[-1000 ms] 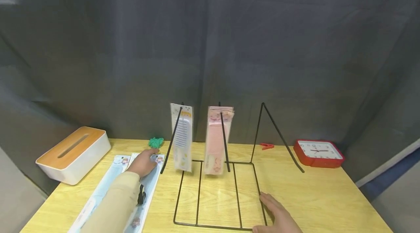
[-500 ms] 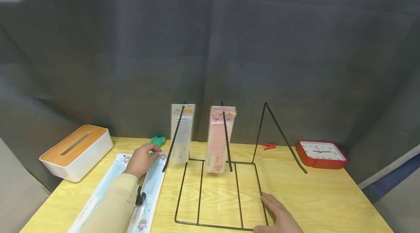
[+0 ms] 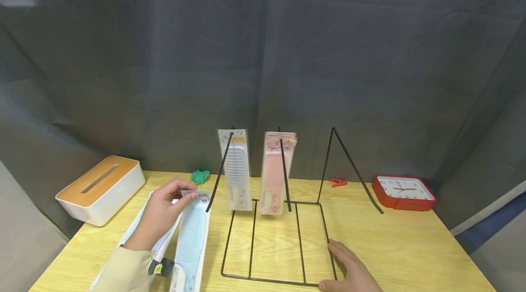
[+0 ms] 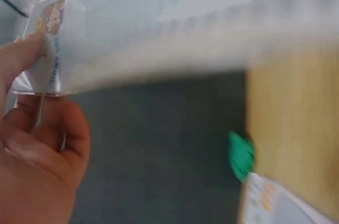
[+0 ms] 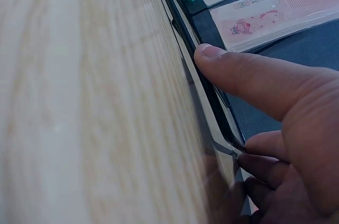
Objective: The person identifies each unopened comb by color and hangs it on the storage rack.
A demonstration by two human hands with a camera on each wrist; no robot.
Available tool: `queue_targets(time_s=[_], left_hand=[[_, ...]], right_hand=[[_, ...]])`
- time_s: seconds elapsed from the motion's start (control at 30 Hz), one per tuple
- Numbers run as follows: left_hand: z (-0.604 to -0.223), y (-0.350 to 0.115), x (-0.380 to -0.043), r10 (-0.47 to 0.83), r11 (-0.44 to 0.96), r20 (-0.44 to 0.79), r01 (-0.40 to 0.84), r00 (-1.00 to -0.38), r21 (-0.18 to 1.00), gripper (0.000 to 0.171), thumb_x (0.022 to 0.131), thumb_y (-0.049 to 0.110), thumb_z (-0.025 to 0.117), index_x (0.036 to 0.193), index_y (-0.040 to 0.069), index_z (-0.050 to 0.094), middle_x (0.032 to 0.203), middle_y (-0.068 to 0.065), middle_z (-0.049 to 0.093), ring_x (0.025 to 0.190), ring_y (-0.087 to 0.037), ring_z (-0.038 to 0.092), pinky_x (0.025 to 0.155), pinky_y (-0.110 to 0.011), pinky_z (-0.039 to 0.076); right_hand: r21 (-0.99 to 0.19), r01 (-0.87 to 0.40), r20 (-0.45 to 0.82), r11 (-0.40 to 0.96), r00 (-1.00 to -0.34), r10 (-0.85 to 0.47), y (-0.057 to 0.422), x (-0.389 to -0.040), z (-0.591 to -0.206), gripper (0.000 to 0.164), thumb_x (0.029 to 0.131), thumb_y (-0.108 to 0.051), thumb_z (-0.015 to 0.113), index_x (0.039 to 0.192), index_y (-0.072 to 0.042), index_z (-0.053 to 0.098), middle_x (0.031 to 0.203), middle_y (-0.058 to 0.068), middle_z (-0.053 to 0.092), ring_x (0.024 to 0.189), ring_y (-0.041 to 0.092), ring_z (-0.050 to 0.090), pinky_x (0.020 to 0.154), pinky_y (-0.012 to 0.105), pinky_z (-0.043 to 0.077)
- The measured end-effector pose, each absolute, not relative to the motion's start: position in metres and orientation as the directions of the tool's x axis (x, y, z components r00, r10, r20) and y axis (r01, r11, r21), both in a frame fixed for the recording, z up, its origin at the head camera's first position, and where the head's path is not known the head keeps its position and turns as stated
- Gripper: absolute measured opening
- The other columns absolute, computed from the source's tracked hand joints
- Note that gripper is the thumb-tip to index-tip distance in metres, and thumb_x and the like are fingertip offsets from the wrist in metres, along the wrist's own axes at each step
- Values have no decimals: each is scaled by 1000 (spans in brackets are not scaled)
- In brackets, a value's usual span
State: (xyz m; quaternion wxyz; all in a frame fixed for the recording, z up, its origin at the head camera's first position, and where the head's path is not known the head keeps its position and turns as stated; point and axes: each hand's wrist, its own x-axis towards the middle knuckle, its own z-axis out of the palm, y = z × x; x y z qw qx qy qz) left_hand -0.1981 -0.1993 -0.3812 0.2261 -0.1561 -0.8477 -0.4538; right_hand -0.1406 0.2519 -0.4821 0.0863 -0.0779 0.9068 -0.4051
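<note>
Dark curtain (image 3: 263, 63) behind wood-grain table (image 3: 415, 246); left of rack (image 3: 250, 278), left hand (image 3: 161, 216) pinches blue comb pack (image 3: 191, 236), curled fingers (image 4: 77, 134) beneath visible only in left-wrist view; right hand (image 3: 353, 269) relaxed against rack's near-right corner

The head view looks forward and down across the desk (image 3: 411, 246); the wrist views look closely along the hands (image 4: 39, 166) (image 5: 315, 126); all three share the green string bundle (image 3: 200, 177).
</note>
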Motion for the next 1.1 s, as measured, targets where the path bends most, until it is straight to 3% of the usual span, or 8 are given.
queue_targets(time_s=[0.2, 0.33, 0.43, 0.5, 0.93, 1.1], left_hand=[[-350, -184, -155, 160, 120, 641, 660, -750, 742, 22, 85, -13, 71, 97, 5, 68, 99, 0, 68, 84, -11, 63, 69, -23, 53], [-334, -173, -142, 254, -159, 754, 743, -606, 650, 25, 81, -20, 71, 96, -1, 64, 97, -3, 66, 90, -14, 63, 71, -23, 54], [-325, -164, -139, 280, -288, 819, 770, -500, 569, 22, 81, -18, 72, 95, -6, 61, 96, -6, 65, 90, -15, 62, 72, -23, 54], [-320, -159, -138, 282, -327, 841, 777, -462, 537, 20, 81, -17, 72, 95, -8, 60, 96, -8, 64, 90, -16, 61, 73, -23, 54], [-315, -157, -142, 300, -301, 814, 760, -498, 576, 19, 84, -10, 74, 94, -7, 58, 99, -1, 63, 91, -11, 61, 71, -20, 53], [-316, -158, -147, 294, -353, 823, 745, -486, 566, 20, 83, -12, 73, 96, -4, 61, 98, -5, 65, 90, -13, 62, 72, -21, 53]], right_hand=[[-750, -78, -85, 657, -973, -213, 254, -141, -482, 93, 76, -33, 88, 146, 9, 42, 153, 36, 32, 139, 59, 25, 103, 71, 32], [-751, -77, -84, 655, -974, -211, 255, -141, -482, 94, 76, -33, 89, 146, 9, 43, 153, 36, 32, 140, 59, 25, 103, 71, 32], [-751, -77, -84, 656, -974, -211, 255, -142, -483, 94, 76, -34, 89, 145, 9, 43, 152, 36, 32, 139, 59, 25, 103, 71, 31], [-753, -79, -84, 653, -973, -215, 255, -142, -484, 94, 76, -34, 88, 146, 10, 43, 152, 37, 31, 139, 59, 25, 103, 72, 31], [-748, -126, -47, 652, -969, -242, 256, -143, -486, 92, 78, -33, 87, 144, 13, 42, 151, 37, 35, 139, 60, 25, 104, 72, 29], [-741, -127, -46, 660, -970, -238, 256, -143, -487, 92, 77, -33, 88, 144, 12, 43, 150, 36, 36, 139, 60, 25, 104, 71, 30]])
